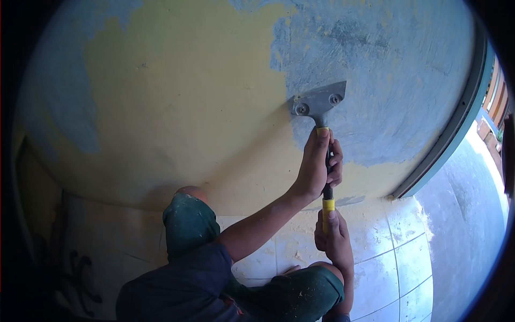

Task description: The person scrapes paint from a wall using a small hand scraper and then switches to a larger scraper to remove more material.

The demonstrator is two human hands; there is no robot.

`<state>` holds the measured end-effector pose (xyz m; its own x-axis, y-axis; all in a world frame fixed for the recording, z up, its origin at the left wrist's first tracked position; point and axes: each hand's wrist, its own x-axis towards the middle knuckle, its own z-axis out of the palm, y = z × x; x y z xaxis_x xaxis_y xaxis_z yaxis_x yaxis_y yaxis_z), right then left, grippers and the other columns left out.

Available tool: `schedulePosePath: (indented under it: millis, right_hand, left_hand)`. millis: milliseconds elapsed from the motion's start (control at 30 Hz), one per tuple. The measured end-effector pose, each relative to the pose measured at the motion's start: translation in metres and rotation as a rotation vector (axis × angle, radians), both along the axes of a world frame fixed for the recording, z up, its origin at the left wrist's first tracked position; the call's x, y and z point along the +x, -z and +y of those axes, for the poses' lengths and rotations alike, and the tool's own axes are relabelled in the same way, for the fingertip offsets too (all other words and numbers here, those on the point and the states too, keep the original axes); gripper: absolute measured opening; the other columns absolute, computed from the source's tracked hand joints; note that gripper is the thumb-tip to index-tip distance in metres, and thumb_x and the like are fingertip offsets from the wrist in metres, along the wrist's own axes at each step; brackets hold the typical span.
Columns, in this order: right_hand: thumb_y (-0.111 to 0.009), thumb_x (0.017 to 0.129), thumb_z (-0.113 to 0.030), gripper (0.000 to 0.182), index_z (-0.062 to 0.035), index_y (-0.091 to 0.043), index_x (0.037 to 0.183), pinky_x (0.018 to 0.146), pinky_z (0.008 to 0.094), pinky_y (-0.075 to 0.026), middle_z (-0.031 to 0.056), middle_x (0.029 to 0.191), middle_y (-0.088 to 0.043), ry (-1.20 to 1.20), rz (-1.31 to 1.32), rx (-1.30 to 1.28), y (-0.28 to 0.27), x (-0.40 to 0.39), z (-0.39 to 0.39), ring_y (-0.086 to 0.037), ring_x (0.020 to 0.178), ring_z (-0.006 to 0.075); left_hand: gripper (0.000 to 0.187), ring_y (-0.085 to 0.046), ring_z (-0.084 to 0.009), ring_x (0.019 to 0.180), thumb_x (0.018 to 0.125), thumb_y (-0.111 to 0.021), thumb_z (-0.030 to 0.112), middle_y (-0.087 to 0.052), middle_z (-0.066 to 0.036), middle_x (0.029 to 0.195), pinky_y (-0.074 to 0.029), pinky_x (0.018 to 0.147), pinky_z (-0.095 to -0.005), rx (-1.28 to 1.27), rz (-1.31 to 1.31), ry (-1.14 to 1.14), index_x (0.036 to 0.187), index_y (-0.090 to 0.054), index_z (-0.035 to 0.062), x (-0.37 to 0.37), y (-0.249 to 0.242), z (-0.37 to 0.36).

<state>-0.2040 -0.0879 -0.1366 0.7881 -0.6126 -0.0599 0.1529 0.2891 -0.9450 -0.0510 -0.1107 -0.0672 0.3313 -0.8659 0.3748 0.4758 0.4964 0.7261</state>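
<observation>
A long-handled paint scraper point(318, 103) is pressed up against a wall point(188, 102) of peeling yellow paint. Its grey head has two screws, and the blade edge lies where yellow paint meets a bared blue-grey patch point(386, 91). My left hand point(320, 165) is closed round the upper handle just below the head, thumb laid along the neck. Lower down, my right hand point(336, 239) grips the yellow end of the handle. The black middle of the shaft shows between the two hands.
Pale floor tiles point(373, 233) below the wall carry paint dust and flakes. My bent knees, in green trousers point(190, 225), are close to the wall. A teal-edged frame point(450, 155) borders the wall at right, with grey concrete point(469, 214) beyond.
</observation>
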Motion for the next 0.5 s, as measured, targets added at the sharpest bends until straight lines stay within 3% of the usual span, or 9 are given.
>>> schedulePosePath:
  millis: [267, 500]
  right_hand:
    - [-0.039, 0.104, -0.044, 0.038, -0.0078, -0.045, 0.096, 0.041, 0.0203, -0.027, -0.0048, 0.06, -0.039, -0.005, 0.001, -0.003, -0.006, 0.002, -0.003, -0.034, 0.045, 0.0033]
    - [-0.039, 0.105, -0.042, 0.036, -0.0079, -0.045, 0.097, 0.041, 0.0202, -0.026, -0.006, 0.06, -0.038, -0.044, -0.014, -0.038, 0.02, 0.006, -0.007, -0.032, 0.045, 0.0026]
  left_hand:
    - [0.038, -0.03, -0.0066, 0.036, 0.101, -0.039, 0.054, -0.037, 0.001, 0.065, -0.026, 0.034, -0.0234, -0.027, 0.025, -0.014, 0.095, -0.038, 0.0164, 0.001, -0.002, -0.001]
    - [0.038, -0.029, -0.007, 0.036, 0.101, -0.039, 0.055, -0.037, 0.001, 0.065, -0.026, 0.034, -0.0234, 0.007, 0.009, -0.055, 0.095, -0.038, 0.0177, 0.006, 0.018, 0.0]
